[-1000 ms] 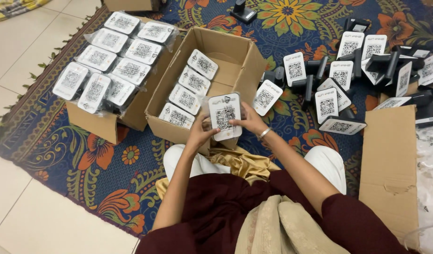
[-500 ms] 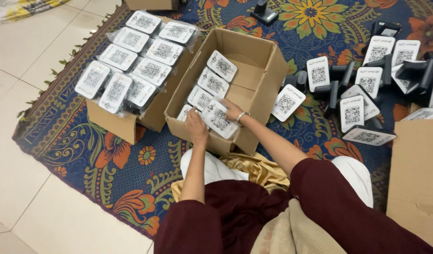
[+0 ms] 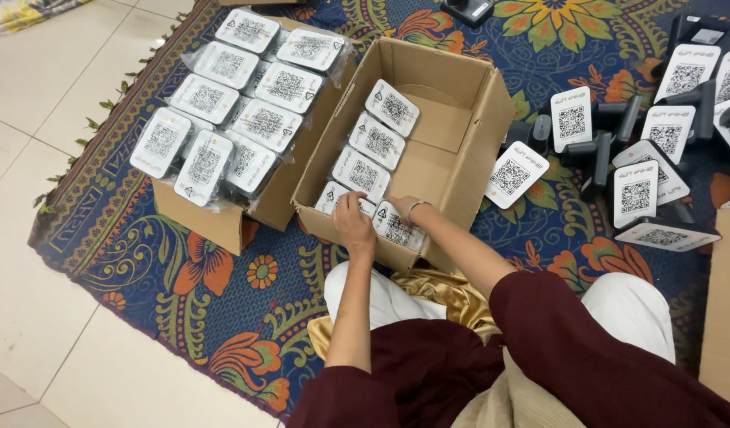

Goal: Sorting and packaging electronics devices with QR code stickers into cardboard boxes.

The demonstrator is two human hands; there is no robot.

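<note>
At frame centre, a light, stiff, likely slick card [image 3: 396,228] is pinched at its edges by left hand [image 3: 353,222] and right hand [image 3: 402,206] inside the box [image 3: 468,150].

One head-worn camera looks steeply down from close above the lap, facing forward over the rug [image 3: 143,261] and open box [image 3: 460,150].

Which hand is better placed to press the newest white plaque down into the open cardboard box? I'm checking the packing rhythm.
Probably the right hand: it lies on the front plaque at the near wall of the open box. The left hand rests beside it, nearer the neighbouring plaque.
</note>
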